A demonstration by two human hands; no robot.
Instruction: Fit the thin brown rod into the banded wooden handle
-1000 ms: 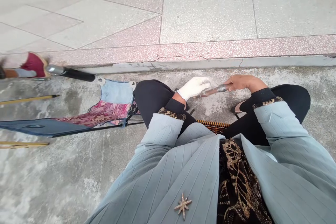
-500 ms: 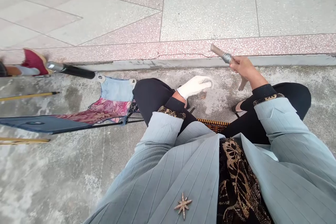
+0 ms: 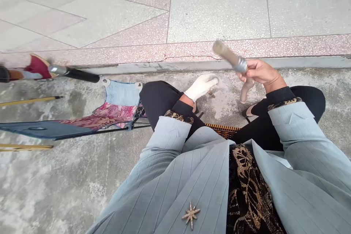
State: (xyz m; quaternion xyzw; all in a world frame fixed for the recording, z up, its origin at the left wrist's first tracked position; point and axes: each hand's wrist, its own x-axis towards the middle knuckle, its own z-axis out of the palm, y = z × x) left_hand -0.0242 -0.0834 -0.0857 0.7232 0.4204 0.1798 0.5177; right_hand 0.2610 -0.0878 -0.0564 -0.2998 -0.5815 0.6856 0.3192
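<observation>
My right hand, bare, pinches a pale brown wooden stick at the silvery wire coil wrapped round it. One end points up and left, slightly blurred; below the fingers a bent length of the same brown colour hangs down. My left hand wears a white glove, its fingers curled and thumb pressed towards them. Whether anything is inside that grip is hidden. A small brownish bit shows just below the gloved fingers; I cannot tell if it is held or lies on the ground.
A folding fabric chair stands to the left on the concrete. Beyond it are yellow poles, a black-handled metal tube and another person's red shoe. A tiled step edge runs across ahead. Woven wicker shows under me.
The wire-wrapped stick has turned in my right hand, its upper end rising and moving left. My gloved left hand has shifted slightly up and left. The other person's red shoe has tilted.
</observation>
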